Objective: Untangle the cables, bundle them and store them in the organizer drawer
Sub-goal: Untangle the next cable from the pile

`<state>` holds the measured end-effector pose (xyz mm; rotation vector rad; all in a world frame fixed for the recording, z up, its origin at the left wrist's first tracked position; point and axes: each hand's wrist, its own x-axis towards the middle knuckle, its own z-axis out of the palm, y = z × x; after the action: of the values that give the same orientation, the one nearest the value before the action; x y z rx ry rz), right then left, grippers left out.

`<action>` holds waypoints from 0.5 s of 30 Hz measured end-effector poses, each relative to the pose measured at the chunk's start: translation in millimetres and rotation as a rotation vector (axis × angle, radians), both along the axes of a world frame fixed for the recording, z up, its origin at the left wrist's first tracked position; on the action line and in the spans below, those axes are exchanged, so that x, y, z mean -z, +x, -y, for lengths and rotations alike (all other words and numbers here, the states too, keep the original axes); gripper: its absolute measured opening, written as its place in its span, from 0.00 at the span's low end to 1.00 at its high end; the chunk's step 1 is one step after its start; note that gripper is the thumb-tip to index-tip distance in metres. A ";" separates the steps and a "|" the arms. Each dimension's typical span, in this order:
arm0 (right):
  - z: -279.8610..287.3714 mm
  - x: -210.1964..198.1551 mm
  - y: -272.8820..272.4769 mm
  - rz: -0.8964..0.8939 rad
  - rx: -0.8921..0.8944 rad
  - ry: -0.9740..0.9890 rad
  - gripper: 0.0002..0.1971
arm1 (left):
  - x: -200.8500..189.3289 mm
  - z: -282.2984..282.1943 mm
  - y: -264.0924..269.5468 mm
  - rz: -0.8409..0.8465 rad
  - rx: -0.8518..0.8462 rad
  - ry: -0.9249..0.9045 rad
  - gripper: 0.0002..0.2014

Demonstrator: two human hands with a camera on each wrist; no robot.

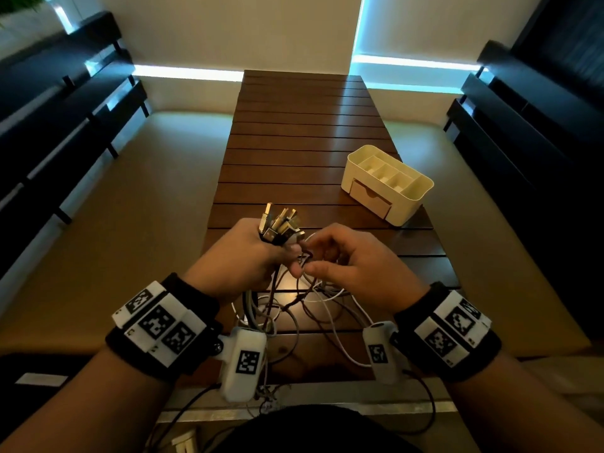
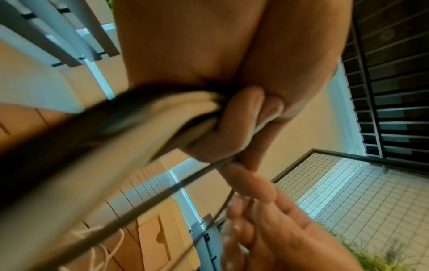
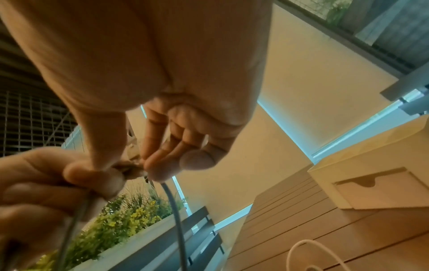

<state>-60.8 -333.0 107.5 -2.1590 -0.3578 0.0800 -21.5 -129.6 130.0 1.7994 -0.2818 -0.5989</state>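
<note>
My left hand point(image 1: 248, 253) grips a bunch of cables just below their USB plugs point(image 1: 279, 223), which fan upward out of the fist. In the left wrist view the curled fingers point(image 2: 234, 132) wrap the white and dark cords point(image 2: 162, 117). My right hand point(image 1: 346, 259) pinches one cable end next to the left hand's thumb; the right wrist view shows thumb and fingertips point(image 3: 153, 170) meeting on a grey cord point(image 3: 174, 210). The tangled white and dark cables point(image 1: 294, 308) hang down onto the table. The cream organizer point(image 1: 389, 181) stands at the right, its drawer point(image 1: 369, 197) closed.
A dark slatted wooden table point(image 1: 294, 132) stretches ahead. Dark benches point(image 1: 65, 119) flank it on the left and more dark benches point(image 1: 523, 119) on the right. A planter with yellow-green plants point(image 3: 123, 227) shows in the right wrist view. Thin device wires point(image 1: 425, 416) trail from the wrist cameras.
</note>
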 end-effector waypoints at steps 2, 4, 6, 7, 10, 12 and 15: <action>3.8 1.6 -2.0 0.004 0.033 -0.018 0.16 | 1.3 2.4 -3.1 -0.036 0.037 -0.049 0.05; 6.3 0.7 -3.7 0.006 0.019 -0.010 0.14 | 3.4 4.5 -5.2 -0.072 0.050 -0.109 0.05; 8.0 0.0 -6.1 -0.010 0.016 0.033 0.06 | 6.4 7.2 -7.1 -0.068 0.046 -0.111 0.08; 8.8 -0.7 -8.0 -0.035 0.019 0.046 0.04 | 8.0 9.1 -7.7 -0.044 0.024 -0.085 0.10; 11.7 -1.3 -17.0 -0.222 -0.021 0.018 0.01 | 13.4 10.5 -4.2 0.029 -0.123 -0.016 0.09; 14.2 1.8 -24.5 -0.426 -0.094 -0.040 0.02 | 15.2 7.4 1.5 0.022 -0.211 -0.029 0.08; 17.6 13.0 -30.9 -0.579 -0.187 -0.187 0.02 | 15.7 3.7 5.8 -0.001 -0.242 -0.039 0.08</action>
<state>-91.7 -350.6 94.5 -2.1625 -0.2158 0.8525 -15.7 -133.2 114.3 1.7634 -0.0729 -0.4201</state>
